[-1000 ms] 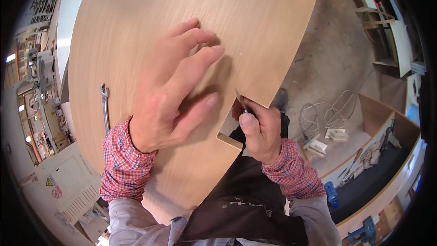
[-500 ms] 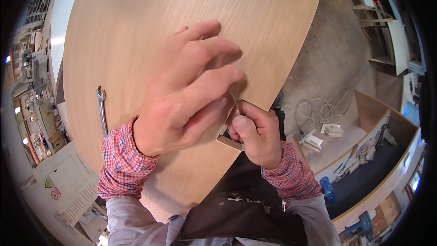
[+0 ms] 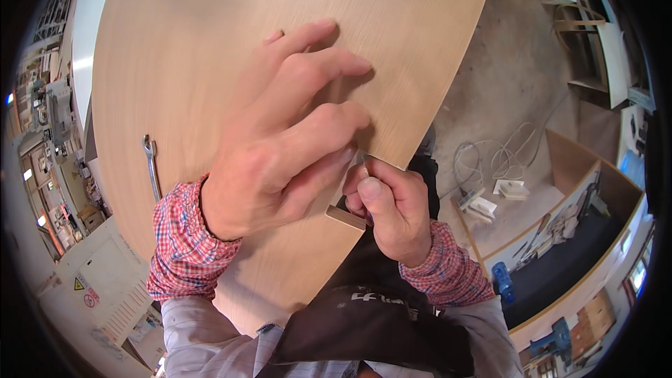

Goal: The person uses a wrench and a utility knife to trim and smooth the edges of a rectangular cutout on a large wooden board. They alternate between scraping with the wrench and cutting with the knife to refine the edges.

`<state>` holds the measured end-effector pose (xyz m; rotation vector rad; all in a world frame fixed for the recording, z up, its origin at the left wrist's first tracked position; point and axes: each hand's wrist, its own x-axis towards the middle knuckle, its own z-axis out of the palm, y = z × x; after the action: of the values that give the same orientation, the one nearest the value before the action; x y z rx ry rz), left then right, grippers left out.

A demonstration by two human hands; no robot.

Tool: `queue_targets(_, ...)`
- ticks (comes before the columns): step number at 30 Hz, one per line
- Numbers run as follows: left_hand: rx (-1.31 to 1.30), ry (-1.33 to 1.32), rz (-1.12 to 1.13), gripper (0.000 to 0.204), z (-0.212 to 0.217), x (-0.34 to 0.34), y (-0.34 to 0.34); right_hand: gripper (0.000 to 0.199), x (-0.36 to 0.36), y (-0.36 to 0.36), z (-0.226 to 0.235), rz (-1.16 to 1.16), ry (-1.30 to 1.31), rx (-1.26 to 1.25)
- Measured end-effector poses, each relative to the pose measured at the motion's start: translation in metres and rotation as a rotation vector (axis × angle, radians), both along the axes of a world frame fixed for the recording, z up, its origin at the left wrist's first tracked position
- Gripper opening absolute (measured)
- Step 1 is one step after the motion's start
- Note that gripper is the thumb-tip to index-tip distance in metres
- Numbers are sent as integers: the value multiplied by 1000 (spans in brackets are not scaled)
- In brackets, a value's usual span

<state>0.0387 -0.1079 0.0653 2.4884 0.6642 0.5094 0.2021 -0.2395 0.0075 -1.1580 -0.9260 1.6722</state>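
1. Board (image 3: 168, 84): pale, wood-grained, with a notch (image 3: 346, 218) before you; your left hand (image 3: 280, 143), fingers apart, partly covers it;
2. Thin tool (image 3: 365, 163): at the notch, pinched in your right hand (image 3: 396, 204); tip unclear;
3. Wrench (image 3: 152, 168): left, on the board;
4. Cable (image 3: 483, 162), white blocks (image 3: 481, 208): right, beyond.

This is a woodworking shop, plainly enough. A broad wood-grain panel (image 3: 164, 77) fills the middle, a steel wrench (image 3: 152, 166) lying on its left part. Over on the left stands a pale metal cabinet (image 3: 105, 266) with vent slots and warning labels (image 3: 79, 283), and farther along I see cluttered machinery (image 3: 52, 108). To the right, a cable (image 3: 492, 163) loops across the stained grey floor (image 3: 483, 91) near an open wooden box (image 3: 565, 157) of hand tools (image 3: 556, 234); a blue power tool (image 3: 554, 342) sits nearer.
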Motion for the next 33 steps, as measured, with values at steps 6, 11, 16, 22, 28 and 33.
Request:
queue_targets(6,8,45,-31,27,5,14,-2,41,-10,-15,0,-185,21,13)
queue_targets(11,-30,77,-42,26,9,21,-5,21,-1,-21,2,-189,12,-66)
queue_targets(16,-6,29,-5,46,4,23,-5,52,3,-47,0,-568,322,-22)
queue_targets(22,93,166,159,62,-1,-6,-6,56,37,-42,3,-332,350,-122)
queue_targets(28,239,296,36,76,4,29,-13,60,50,-42,2,-352,270,-212)
queue_targets(33,231,136,-144,71,-4,50,17,57,48,-51,-3,-401,231,-268)
